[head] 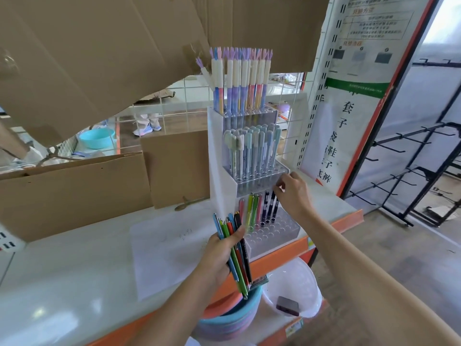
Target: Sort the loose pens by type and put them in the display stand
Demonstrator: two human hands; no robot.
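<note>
A white three-tier display stand (219, 171) sits on the white counter. Its top tier holds pastel pens with white caps (240, 81). Capped pale blue pens (252, 151) fill the middle tier. The bottom clear block (274, 233) holds several pens in its back rows: pink, green and dark navy. My left hand (219, 253) grips a bundle of loose pens (235, 248), blue, green, red and black, just left of the bottom block. My right hand (293, 193) pinches the top of a dark navy pen (274, 208) standing in the back row.
Cardboard boxes (74, 191) stand at the back left of the counter (74, 270). A white sheet of paper (169, 248) lies under my left hand. Below the orange counter edge sit stacked coloured basins (224, 320) and a white basin (299, 283) holding a dark phone (287, 305). Black wire racks (411, 176) stand at right.
</note>
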